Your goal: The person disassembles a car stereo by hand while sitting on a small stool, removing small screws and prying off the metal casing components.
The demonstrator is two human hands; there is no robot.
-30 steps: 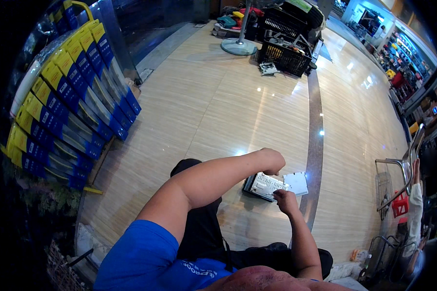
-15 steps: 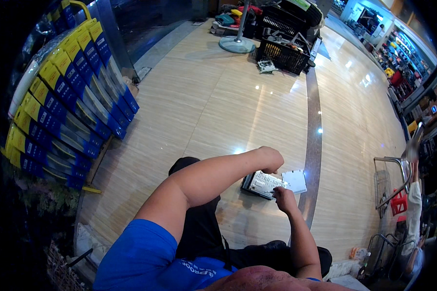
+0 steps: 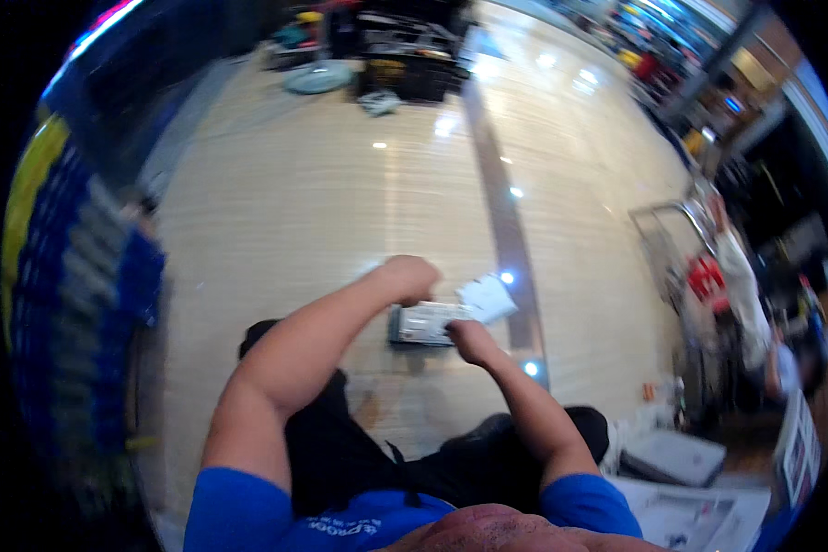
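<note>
On the tiled floor in front of me lies a flat, silver metal-cased device with a dark edge, its exact kind unclear. A thin, pale square plate lies just beyond its right end. My left hand hangs over the device's far side, fingers curled closed; whatever they grip is hidden. At the device's right end, my right hand is closed with its fingertips against the casing. Anything pinched there is too small and blurred to name.
Blue-and-yellow packages hang on a rack at left. Black crates and a round stand base are at the back. At right are a metal frame, a red stool and another person's white sleeve.
My view has swung to the right, so everything sits further left and the picture is blurred. Both hands remain closed at the device; the plate still lies beside it.
</note>
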